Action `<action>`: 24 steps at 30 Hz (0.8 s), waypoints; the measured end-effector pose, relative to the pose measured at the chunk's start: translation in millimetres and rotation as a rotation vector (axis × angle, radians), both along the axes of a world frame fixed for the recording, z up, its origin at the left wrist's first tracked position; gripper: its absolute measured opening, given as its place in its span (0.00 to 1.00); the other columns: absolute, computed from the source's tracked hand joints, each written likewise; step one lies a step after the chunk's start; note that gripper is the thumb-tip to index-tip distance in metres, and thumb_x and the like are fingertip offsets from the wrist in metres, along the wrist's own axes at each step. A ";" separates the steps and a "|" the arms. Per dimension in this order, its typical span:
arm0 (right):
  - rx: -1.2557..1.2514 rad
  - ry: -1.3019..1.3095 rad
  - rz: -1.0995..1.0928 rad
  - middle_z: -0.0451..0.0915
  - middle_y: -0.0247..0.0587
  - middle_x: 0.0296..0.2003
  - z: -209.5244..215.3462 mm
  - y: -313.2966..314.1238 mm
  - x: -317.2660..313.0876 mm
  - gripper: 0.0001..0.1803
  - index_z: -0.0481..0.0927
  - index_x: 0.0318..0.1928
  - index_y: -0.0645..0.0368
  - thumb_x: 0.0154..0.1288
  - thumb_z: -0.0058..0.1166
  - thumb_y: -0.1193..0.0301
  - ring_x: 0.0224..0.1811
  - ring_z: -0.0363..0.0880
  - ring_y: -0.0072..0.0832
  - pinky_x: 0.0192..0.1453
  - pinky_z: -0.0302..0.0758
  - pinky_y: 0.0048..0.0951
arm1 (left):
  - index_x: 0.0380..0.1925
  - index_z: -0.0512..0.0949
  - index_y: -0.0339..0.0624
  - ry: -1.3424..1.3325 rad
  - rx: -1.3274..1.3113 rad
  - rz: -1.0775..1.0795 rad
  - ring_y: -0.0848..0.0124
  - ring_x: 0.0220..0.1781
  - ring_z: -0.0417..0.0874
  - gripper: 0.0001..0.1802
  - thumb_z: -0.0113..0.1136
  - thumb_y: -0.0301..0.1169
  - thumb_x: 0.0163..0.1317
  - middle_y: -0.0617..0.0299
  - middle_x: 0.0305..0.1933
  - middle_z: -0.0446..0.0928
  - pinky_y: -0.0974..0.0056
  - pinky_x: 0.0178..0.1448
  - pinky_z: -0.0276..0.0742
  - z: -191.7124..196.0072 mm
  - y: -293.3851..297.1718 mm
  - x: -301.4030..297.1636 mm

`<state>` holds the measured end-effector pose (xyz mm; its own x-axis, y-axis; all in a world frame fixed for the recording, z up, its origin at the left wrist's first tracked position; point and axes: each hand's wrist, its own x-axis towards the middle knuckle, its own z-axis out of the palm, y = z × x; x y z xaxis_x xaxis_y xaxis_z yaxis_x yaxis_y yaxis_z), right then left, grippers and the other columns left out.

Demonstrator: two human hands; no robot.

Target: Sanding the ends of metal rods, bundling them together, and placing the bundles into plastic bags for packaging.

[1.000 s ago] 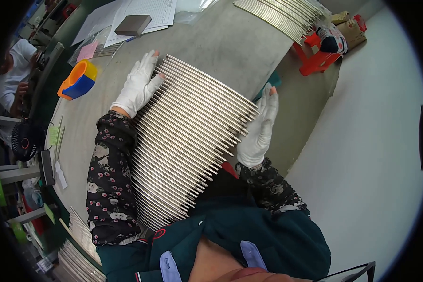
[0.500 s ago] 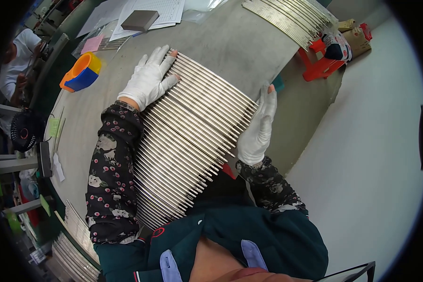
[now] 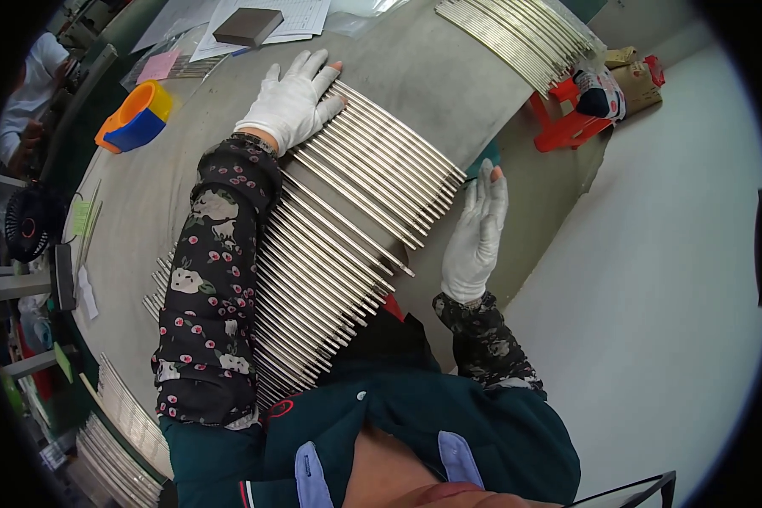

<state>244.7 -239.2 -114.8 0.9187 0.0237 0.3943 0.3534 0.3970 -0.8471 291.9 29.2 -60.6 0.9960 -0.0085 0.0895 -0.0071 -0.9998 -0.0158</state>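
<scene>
Many slim, shiny metal rods lie side by side on the grey table, parted by a gap into a far group (image 3: 377, 157) and a near group (image 3: 313, 288). A rod (image 3: 347, 220) lies by itself in that gap. In a white glove with bare fingertips, my left hand (image 3: 292, 102) lies with its fingers apart at the left ends of the far group. My left forearm crosses over part of the near group and hides it. My right hand (image 3: 476, 237), gloved alike, is held open past the table's right edge, fingers straight, a little off the rod ends.
More rods (image 3: 512, 38) lie at the table's far right. A blue and orange tape roll (image 3: 135, 118), papers (image 3: 300, 21) and a dark grey block (image 3: 249, 27) lie at the far left. A red stool (image 3: 567, 127) with bags stands by the white wall (image 3: 652, 254). Another person works at left.
My left hand has slid away from me and rightward with the far group of rods, and a gap has opened behind it. My right hand has drawn off the rod ends, slightly lower and rightward.
</scene>
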 end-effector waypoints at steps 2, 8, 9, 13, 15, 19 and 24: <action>-0.022 0.009 0.010 0.52 0.49 0.67 -0.2 -3.5 -2.5 0.37 0.51 0.67 0.64 0.67 0.38 0.52 0.72 0.44 0.38 0.73 0.36 0.42 | 0.64 0.59 0.52 -0.003 0.005 0.020 0.60 0.72 0.49 0.31 0.41 0.53 0.63 0.56 0.70 0.52 0.46 0.71 0.43 -0.2 -2.2 -0.5; -0.095 0.037 0.034 0.52 0.50 0.67 -0.1 -18.1 -8.8 0.37 0.51 0.66 0.65 0.67 0.39 0.53 0.71 0.45 0.38 0.73 0.39 0.44 | 0.64 0.58 0.51 -0.199 0.027 -0.040 0.55 0.72 0.48 0.33 0.43 0.53 0.62 0.51 0.70 0.50 0.43 0.71 0.43 11.9 -6.6 -29.0; -0.130 0.011 0.044 0.52 0.50 0.66 -0.1 -22.1 -8.3 0.37 0.51 0.66 0.66 0.67 0.40 0.53 0.71 0.46 0.38 0.73 0.39 0.44 | 0.64 0.58 0.49 -0.161 -0.025 -0.136 0.53 0.72 0.48 0.34 0.41 0.55 0.62 0.50 0.70 0.49 0.43 0.70 0.43 17.8 -8.1 -39.6; -0.313 -0.088 0.059 0.55 0.52 0.65 2.4 -39.3 -5.6 0.37 0.52 0.66 0.66 0.66 0.40 0.52 0.70 0.49 0.39 0.72 0.42 0.44 | 0.64 0.58 0.47 0.001 -0.072 -0.315 0.50 0.71 0.50 0.36 0.42 0.56 0.61 0.49 0.70 0.50 0.41 0.70 0.44 25.0 -20.2 -78.9; -0.364 -0.064 0.066 0.57 0.51 0.64 14.0 -41.3 -9.4 0.36 0.55 0.64 0.66 0.65 0.43 0.54 0.69 0.51 0.40 0.71 0.46 0.43 | 0.63 0.59 0.46 0.006 -0.044 -0.349 0.53 0.71 0.52 0.35 0.46 0.53 0.60 0.50 0.69 0.52 0.41 0.69 0.46 16.6 -22.6 -87.7; -0.687 -0.185 -0.030 0.61 0.51 0.61 12.0 -45.0 5.2 0.30 0.61 0.61 0.64 0.63 0.46 0.60 0.66 0.56 0.46 0.69 0.52 0.43 | 0.63 0.60 0.46 0.012 -0.003 -0.310 0.53 0.70 0.52 0.36 0.44 0.55 0.60 0.52 0.69 0.52 0.42 0.69 0.45 20.3 -27.3 -75.9; -0.829 -0.389 -0.076 0.63 0.53 0.60 23.7 -41.3 21.4 0.28 0.63 0.60 0.63 0.61 0.47 0.64 0.65 0.57 0.52 0.67 0.55 0.45 | 0.64 0.57 0.47 -0.104 -0.065 -0.308 0.49 0.70 0.51 0.37 0.40 0.56 0.60 0.50 0.69 0.52 0.42 0.69 0.44 14.0 -41.8 -53.3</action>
